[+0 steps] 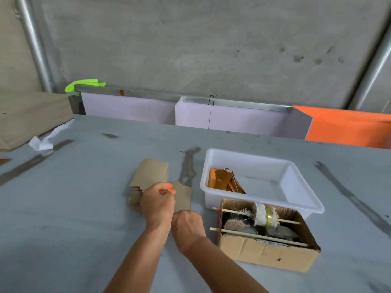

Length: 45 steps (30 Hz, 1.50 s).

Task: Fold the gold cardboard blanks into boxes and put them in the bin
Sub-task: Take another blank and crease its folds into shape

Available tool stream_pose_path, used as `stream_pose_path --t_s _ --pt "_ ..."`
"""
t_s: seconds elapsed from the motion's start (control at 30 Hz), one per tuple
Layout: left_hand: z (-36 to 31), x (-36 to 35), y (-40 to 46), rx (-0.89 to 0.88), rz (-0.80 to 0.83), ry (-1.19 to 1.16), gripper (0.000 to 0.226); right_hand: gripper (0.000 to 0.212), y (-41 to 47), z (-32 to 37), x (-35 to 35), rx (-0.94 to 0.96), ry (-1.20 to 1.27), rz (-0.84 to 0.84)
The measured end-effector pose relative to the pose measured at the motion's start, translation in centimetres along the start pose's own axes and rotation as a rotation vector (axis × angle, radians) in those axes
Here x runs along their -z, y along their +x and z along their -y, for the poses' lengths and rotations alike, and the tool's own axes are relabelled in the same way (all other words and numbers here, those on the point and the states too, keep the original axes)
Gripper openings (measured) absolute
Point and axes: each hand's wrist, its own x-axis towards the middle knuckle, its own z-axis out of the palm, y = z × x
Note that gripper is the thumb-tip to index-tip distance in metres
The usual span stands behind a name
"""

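— Head view: where do the blanks lie?

— A stack of blanks, brown side up, sits near the middle of the grey table, left of the white bin. The left hand curls its fingers around one blank, lifted just right of the stack; orange shows on its fingertips.

— And the other hand?

— The right hand pinches the same blank's lower edge, touching the left.

— The bin?

— It holds gold folded boxes in its left end. A cardboard box with sticks and a tape roll touches its near wall, toward the table's right side.
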Motion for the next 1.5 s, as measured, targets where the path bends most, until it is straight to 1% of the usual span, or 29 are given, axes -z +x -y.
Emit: stream_pose_path --t_s 0.1,0.17,0.2,0.27,0.3,0.33,0.4,0.47,0.5,0.53,0.6,0.63,0.73,0.77,0.87,0.93,1.0,1.07,1.1,1.13,1.17,1.27,1.33,1.4,1.5 --pt "-0.5 0.6 -0.4 -0.076 -0.022 0.021 0.029 0.021 -0.9 -0.6 1.4 -0.061 0.038 -0.067" --pt "-1.1 1.1 -0.9 -0.18 -0.094 0.067 0.026 0.019 -1.6 -0.7 3.0 -0.098 0.046 -0.166" --pt "-1.4 1.4 -1.1 -0.233 -0.126 0.099 0.025 0.015 -2.2 -0.8 4.0 -0.135 0.052 -0.263" --pt "-1.9 1.7 -1.5 -0.308 -0.149 0.143 0.024 0.002 -3.7 -1.5 6.0 -0.298 0.107 -0.446" --pt "-2.1 1.7 -1.6 -0.324 -0.131 0.16 0.025 0.011 -4.4 -2.2 6.3 -0.383 0.213 -0.51" --pt "-2.2 1.6 -1.7 -0.314 -0.087 0.167 0.026 0.02 -5.2 -3.1 6.3 -0.429 0.346 -0.518" --pt "-2.1 1.4 -2.2 -0.201 0.074 0.097 0.03 0.033 -6.9 -5.2 6.1 -0.501 0.767 -0.454" --pt "-2.0 1.1 -2.9 -0.038 0.253 -0.016 0.023 0.031 -8.9 -6.6 5.9 -0.594 1.223 -0.384" --pt "-1.9 0.9 -3.3 0.016 0.321 -0.04 0.019 0.028 -9.9 -6.9 5.7 -0.63 1.372 -0.336" --pt "-1.8 0.7 -3.6 0.049 0.374 -0.051 0.015 0.025 -10.7 -7.2 5.5 -0.652 1.445 -0.298" --pt "-1.7 0.4 -4.5 0.085 0.438 -0.065 0.011 0.022 -12.4 -7.8 4.8 -0.665 1.494 -0.277" --pt "-1.8 0.2 -5.1 0.093 0.453 -0.072 0.011 0.02 -13.1 -8.2 4.7 -0.663 1.507 -0.299" --pt "-2.0 -0.1 -7.1 0.061 0.508 -0.097 0.011 0.003 -14.7 -9.2 5.0 -0.655 1.588 -0.433" --pt "-2.1 -0.1 -7.8 0.039 0.539 -0.102 0.01 0.007 -15.1 -9.5 4.9 -0.649 1.61 -0.477" --pt "-2.0 0.1 -9.6 -0.066 0.626 -0.104 0.014 0.007 -16.4 -10.1 4.9 -0.573 1.539 -0.593" --pt "-1.4 0.3 -10.4 -0.22 0.657 -0.058 0.024 0.016 -17.5 -10.5 4.2 -0.5 1.392 -0.67" --pt "-0.3 0.9 -11.3 -0.442 0.646 0.069 0.031 0.022 -18.8 -10.7 3.0 -0.411 1.137 -0.782" --pt "1.2 1.5 -11.9 -0.748 0.607 0.224 0.028 0.019 -20.2 -11.1 1.4 -0.27 0.773 -0.878" --pt "2.1 1.9 -12.2 -0.896 0.61 0.301 0.024 0.016 -20.9 -11.2 0.4 -0.197 0.618 -0.868" --pt "3.0 2.2 -12.6 -1.006 0.63 0.375 0.022 0.013 -21.5 -11.3 -0.6 -0.146 0.498 -0.836" --pt "3.8 2.6 -13.0 -1.079 0.66 0.446 0.021 0.013 -22.1 -11.2 -1.7 -0.116 0.414 -0.792" --pt "5.7 3.5 -14.3 -1.232 0.734 0.593 0.015 0.01 -23.3 -10.9 -4.2 -0.046 0.268 -0.685" --pt "6.2 3.8 -14.8 -1.313 0.758 0.668 0.013 0.007 -23.7 -10.6 -4.9 -0.029 0.256 -0.624" --pt "6.3 3.9 -14.9 -1.277 0.771 0.696 0.015 0.01 -23.9 -10.5 -4.9 -0.064 0.309 -0.567" --pt "7.0 4.1 -14.8 -1.098 0.799 0.668 0.009 0.016 -24.3 -10.3 -4.8 -0.143 0.428 -0.475"
